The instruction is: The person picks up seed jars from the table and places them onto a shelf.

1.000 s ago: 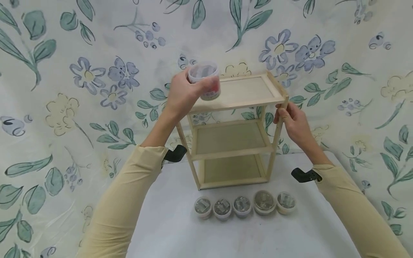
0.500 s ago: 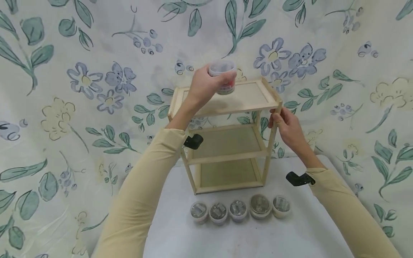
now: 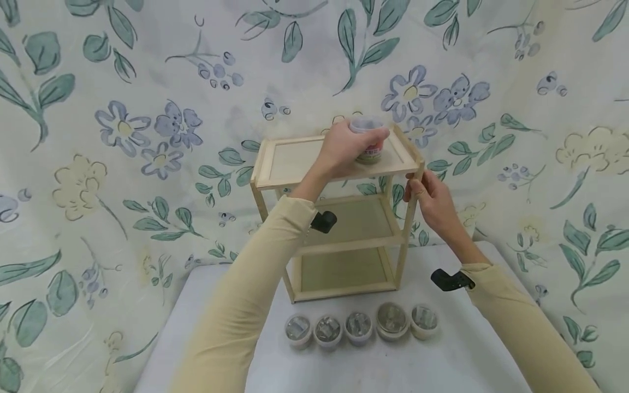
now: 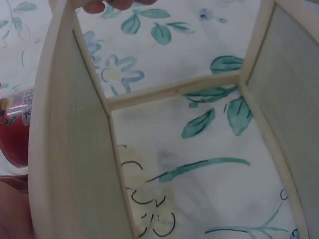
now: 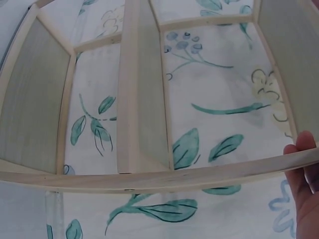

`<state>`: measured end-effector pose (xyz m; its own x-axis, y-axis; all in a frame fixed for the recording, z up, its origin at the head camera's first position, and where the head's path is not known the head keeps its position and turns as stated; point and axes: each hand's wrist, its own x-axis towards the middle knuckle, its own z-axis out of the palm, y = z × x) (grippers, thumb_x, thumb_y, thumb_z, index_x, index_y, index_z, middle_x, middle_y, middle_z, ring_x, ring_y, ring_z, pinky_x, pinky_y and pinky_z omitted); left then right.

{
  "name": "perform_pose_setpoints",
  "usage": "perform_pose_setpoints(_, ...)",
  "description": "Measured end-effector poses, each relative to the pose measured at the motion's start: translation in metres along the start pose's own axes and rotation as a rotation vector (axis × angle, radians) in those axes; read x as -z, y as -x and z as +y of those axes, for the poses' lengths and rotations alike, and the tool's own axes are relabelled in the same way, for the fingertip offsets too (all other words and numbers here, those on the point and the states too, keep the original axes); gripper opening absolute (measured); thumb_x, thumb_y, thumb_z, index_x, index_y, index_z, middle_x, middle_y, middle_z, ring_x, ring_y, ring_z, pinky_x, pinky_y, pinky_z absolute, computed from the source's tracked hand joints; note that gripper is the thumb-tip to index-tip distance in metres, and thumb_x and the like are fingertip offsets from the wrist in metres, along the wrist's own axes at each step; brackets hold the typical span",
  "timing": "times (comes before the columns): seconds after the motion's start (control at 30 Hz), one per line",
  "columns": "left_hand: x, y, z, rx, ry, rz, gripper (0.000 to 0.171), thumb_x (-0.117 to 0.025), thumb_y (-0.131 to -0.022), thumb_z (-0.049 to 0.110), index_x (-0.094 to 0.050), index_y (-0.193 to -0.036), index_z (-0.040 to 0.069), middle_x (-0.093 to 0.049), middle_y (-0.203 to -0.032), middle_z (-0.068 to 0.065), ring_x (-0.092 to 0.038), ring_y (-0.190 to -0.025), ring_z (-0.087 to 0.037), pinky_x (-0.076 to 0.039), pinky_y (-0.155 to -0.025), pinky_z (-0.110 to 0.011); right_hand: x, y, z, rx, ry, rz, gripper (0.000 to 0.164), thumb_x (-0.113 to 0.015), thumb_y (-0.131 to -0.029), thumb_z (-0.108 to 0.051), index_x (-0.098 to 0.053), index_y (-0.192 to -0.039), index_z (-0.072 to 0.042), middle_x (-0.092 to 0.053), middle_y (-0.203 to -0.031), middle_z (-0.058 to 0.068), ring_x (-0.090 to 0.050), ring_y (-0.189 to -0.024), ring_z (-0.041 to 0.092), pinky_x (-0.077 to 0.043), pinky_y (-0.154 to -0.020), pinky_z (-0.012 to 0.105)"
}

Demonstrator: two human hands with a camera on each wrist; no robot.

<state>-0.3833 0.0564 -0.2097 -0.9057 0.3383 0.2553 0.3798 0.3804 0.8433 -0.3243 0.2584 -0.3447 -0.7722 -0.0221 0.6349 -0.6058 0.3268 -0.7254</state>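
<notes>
My left hand grips a small clear plastic jar with a red label, at the right part of the top shelf of a three-tier wooden rack. Whether the jar's base touches the shelf board, I cannot tell. In the left wrist view the jar shows only in part, beyond the shelf's edge. At the rack's right front post, just below the top shelf, my right hand holds on with thumb and fingers. The right wrist view catches part of that right hand against the post.
Several lidded tubs stand in a row before the rack, among them a larger tub and a tub at the right end. The rack stands on a white table. Behind hangs a floral cloth.
My left hand has carried the jar rightward over the top shelf and lowered it toward the board. My right hand keeps its grip on the post. The head view has shifted slightly.
</notes>
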Motion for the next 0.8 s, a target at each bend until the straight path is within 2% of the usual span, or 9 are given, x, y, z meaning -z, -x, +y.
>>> perform_pose_setpoints(0.13,-0.012,-0.003,0.001,0.009,0.005,-0.022,0.055,-0.076,-0.082,0.048,-0.058,-0.116,0.008,-0.063,-0.108,-0.006,-0.060,-0.095,-0.018,-0.051,-0.078,-0.029,-0.001,0.003,-0.017,-0.001,-0.003,-0.009,0.021,-0.042,-0.104,-0.003,-0.051,-0.117,0.012,-0.055,-0.083,0.028,-0.057,-0.074,0.019,-0.047,-0.076,0.019)
perform_pose_setpoints(0.27,-0.022,-0.004,0.004,-0.011,0.003,-0.037,0.050,-0.075,-0.083,0.047,-0.058,-0.113,0.010,-0.063,-0.106,-0.005,-0.060,-0.093,-0.018,-0.051,-0.074,-0.029,-0.001,0.005,-0.034,0.004,0.000,-0.012,0.020,-0.042,-0.104,-0.001,-0.051,-0.115,0.014,-0.054,-0.082,0.030,-0.056,-0.074,0.020,-0.047,-0.077,0.020)
perform_pose_setpoints(0.63,-0.027,-0.005,0.011,-0.035,0.015,-0.089,0.045,-0.074,-0.086,0.044,-0.058,-0.109,0.009,-0.063,-0.105,-0.006,-0.059,-0.089,-0.017,-0.050,-0.071,-0.027,-0.002,0.006,-0.035,0.029,0.009,0.010,0.019,-0.041,-0.103,0.002,-0.052,-0.114,0.014,-0.055,-0.081,0.029,-0.056,-0.072,0.017,-0.047,-0.074,0.022)
perform_pose_setpoints(0.7,-0.026,-0.004,0.011,-0.030,0.008,-0.092,0.050,-0.073,-0.086,0.045,-0.055,-0.114,0.008,-0.061,-0.108,-0.006,-0.058,-0.091,-0.017,-0.049,-0.071,-0.026,-0.002,0.005,-0.035,0.028,0.017,0.010,0.020,-0.041,-0.104,0.001,-0.052,-0.114,0.014,-0.055,-0.081,0.029,-0.056,-0.073,0.017,-0.047,-0.074,0.021)
perform_pose_setpoints(0.8,-0.025,-0.003,0.011,-0.002,-0.009,-0.106,0.068,-0.073,-0.085,0.048,-0.045,-0.130,0.005,-0.054,-0.118,-0.007,-0.055,-0.098,-0.016,-0.049,-0.076,-0.025,-0.003,0.005,-0.035,0.023,0.021,0.008,0.021,-0.041,-0.104,0.001,-0.052,-0.115,0.014,-0.055,-0.082,0.028,-0.056,-0.073,0.017,-0.047,-0.075,0.020)
